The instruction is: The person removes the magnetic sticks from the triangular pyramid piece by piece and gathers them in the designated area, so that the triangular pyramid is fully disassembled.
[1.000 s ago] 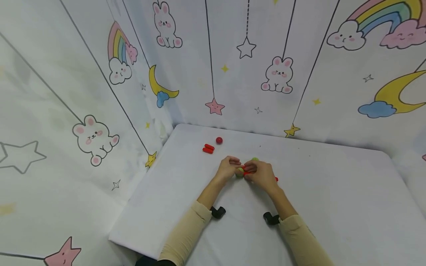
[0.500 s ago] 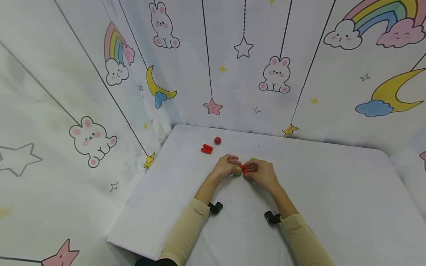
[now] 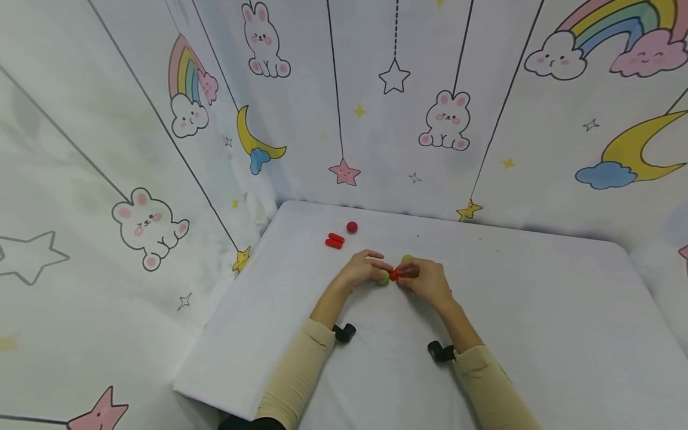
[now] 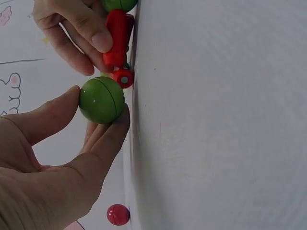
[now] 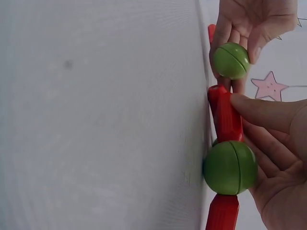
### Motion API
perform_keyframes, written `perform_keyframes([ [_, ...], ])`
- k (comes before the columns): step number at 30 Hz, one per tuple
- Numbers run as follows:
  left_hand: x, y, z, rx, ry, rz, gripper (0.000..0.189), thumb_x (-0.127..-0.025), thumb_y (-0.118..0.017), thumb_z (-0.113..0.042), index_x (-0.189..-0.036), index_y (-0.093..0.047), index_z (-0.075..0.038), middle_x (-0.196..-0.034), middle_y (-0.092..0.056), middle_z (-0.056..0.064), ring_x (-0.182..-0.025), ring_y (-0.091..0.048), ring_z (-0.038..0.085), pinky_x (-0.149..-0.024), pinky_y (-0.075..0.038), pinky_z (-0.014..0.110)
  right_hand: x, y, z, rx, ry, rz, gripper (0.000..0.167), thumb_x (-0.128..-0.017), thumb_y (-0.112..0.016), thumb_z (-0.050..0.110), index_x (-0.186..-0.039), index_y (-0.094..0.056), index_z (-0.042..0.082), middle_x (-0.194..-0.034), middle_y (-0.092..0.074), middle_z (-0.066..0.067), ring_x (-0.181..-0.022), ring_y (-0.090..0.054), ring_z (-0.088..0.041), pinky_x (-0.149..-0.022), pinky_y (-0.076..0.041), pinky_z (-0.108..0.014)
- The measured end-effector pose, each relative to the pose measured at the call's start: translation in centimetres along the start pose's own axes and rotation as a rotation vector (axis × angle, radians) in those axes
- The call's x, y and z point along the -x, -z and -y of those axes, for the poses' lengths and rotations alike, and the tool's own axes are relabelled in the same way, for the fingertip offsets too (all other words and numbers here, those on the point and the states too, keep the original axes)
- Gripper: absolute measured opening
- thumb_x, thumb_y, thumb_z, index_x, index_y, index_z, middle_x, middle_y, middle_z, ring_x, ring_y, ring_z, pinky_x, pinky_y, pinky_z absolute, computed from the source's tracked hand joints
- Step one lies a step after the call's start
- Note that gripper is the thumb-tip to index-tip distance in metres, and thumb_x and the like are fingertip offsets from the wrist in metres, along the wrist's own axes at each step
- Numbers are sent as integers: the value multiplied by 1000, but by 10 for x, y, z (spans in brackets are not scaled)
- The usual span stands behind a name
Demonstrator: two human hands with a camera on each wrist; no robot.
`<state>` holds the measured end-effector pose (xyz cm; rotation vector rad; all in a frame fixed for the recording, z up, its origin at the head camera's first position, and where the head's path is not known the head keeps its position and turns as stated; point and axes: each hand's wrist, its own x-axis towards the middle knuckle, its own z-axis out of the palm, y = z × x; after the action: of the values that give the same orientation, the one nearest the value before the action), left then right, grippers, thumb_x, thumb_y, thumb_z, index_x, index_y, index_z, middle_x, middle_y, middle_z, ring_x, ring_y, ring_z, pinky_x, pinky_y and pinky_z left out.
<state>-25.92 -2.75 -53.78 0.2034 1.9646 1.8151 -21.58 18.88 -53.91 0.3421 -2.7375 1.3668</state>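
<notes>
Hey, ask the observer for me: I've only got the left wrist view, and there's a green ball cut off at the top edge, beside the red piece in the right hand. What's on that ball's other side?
Observer: In the right wrist view, another red piece meets that green ball, opposite the one in the right hand.
Operator: Okay. And I see a red ball at the bottom; anything lying near it?
Observer: Yes, in the head view two red sticks lie side by side near it, not touching it.
</notes>
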Motion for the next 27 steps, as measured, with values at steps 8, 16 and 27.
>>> perform_keyframes([
  [8, -1, 0, -9, 33, -20, -22, 56, -90, -71, 2, -143, -51, 5, -122, -74, 17, -105, -71, 20, -96, -56, 34, 1, 1, 0, -4, -6, 2, 28, -83, -87, 3, -109, -77, 5, -98, -79, -8, -89, -76, -22, -64, -60, -27],
  [16, -14, 5, -21, 25, -68, -107, 51, -94, -73, -3, -141, -55, 4, -120, -75, 14, -105, -71, 21, -98, -56, 35, 0, 2, 1, -24, -11, 3, 27, -83, -87, 1, -108, -77, 4, -98, -79, -9, -88, -76, -21, -64, -60, -28],
  [27, -34, 21, -38, 16, -124, -238, 44, -90, -75, 1, -132, -62, 1, -120, -74, 15, -109, -69, 23, -100, -51, 38, 1, 1, 3, -12, -10, 28, 26, -84, -86, 2, -108, -78, 5, -100, -79, -7, -91, -75, -20, -77, -62, -36],
])
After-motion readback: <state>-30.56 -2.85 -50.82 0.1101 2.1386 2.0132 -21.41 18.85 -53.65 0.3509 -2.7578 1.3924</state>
